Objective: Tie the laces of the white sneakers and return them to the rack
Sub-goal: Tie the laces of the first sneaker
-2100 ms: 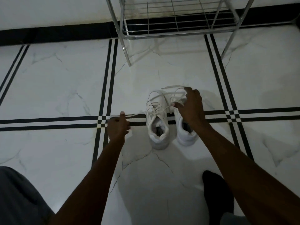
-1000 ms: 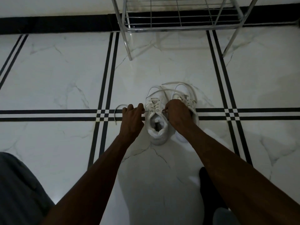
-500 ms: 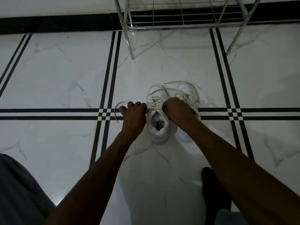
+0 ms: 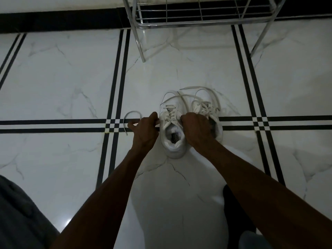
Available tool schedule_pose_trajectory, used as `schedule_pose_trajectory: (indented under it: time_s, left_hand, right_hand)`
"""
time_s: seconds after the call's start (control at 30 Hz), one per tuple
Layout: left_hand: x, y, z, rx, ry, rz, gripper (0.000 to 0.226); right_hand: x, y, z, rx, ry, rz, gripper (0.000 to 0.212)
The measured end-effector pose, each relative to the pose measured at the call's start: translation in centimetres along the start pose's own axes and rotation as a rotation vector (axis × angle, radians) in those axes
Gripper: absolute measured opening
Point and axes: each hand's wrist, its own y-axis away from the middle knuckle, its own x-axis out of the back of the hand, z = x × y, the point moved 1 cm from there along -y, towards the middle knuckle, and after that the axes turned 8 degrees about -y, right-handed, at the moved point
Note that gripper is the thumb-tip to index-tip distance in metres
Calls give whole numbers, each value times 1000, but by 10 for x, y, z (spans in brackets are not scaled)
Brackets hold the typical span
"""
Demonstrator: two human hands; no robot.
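Two white sneakers stand side by side on the floor, toes toward the rack. The left sneaker [image 4: 173, 142] shows its open collar and crossed laces. My left hand [image 4: 144, 130] pinches one lace end at that sneaker's left side; the loose tail [image 4: 132, 114] curls out over the black floor stripes. My right hand [image 4: 196, 128] grips the other lace at the sneaker's right side and covers part of the right sneaker [image 4: 214, 123]. More loose laces [image 4: 188, 95] loop across both toes.
A chrome wire shoe rack [image 4: 201, 20] stands against the wall ahead, its bottom shelf bare, with legs at left and right. White marble floor with black stripes lies all around. My dark foot [image 4: 235, 209] rests at lower right and a grey-clad knee at lower left.
Both hands came in from a wide pull to the left sneaker's sides. Over the last half second they barely moved, keeping the lace ends drawn tight.
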Motion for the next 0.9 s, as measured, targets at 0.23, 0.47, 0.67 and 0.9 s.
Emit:
schedule_pose_trajectory:
  time_s: [0.23, 0.47, 0.67, 0.9]
  left_hand:
    - [-4, 4, -1, 82, 64, -18, 34]
    - [8, -7, -14, 129, 284, -143, 14]
    - [33, -10, -9, 223, 750, -294, 35]
    - [45, -25, 19, 309, 1061, -269, 32]
  right_hand:
    - [3, 4, -2, -7, -24, 9, 16]
    - [5, -19, 19, -13, -305, -145, 9]
    - [39, -38, 20, -209, -744, -382, 20]
    - [40, -37, 8, -382, -1610, -275, 38]
